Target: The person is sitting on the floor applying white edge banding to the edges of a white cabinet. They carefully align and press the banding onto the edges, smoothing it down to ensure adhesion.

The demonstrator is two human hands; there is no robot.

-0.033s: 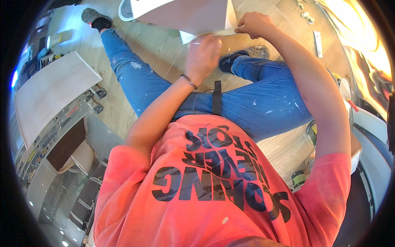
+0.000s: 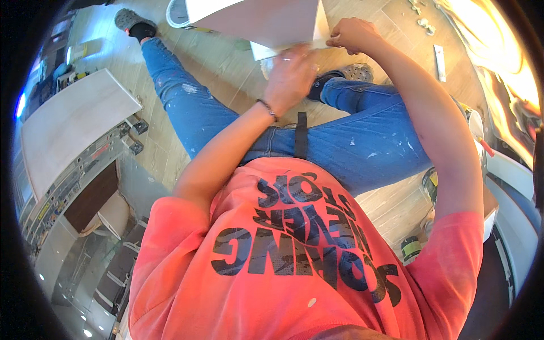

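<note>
A large white box-like piece with flat angled faces [image 2: 269,25] stands at the top of the view, partly cut off by the rim. My left hand [image 2: 290,79] lies against its near lower edge, the fingers smeared by motion. Something pale shows beside that hand, too blurred to name. At the piece's right corner my right hand [image 2: 355,35] is closed, with thumb and fingertips pinched at the edge. Both arms reach forward over my spread legs in paint-spotted jeans [image 2: 362,133].
A round white-rimmed container [image 2: 178,13] stands beyond the piece. At left is a pale-topped cabinet [image 2: 73,124] with metal fittings along its edge. A small white strip [image 2: 439,62] and scraps [image 2: 425,25] lie on the wood-look floor. A green-labelled can [image 2: 411,248] sits by my right side.
My left hand has slid slightly right and up along the near edge. The white piece has shifted a little to the right, and my right hand slightly with it.
</note>
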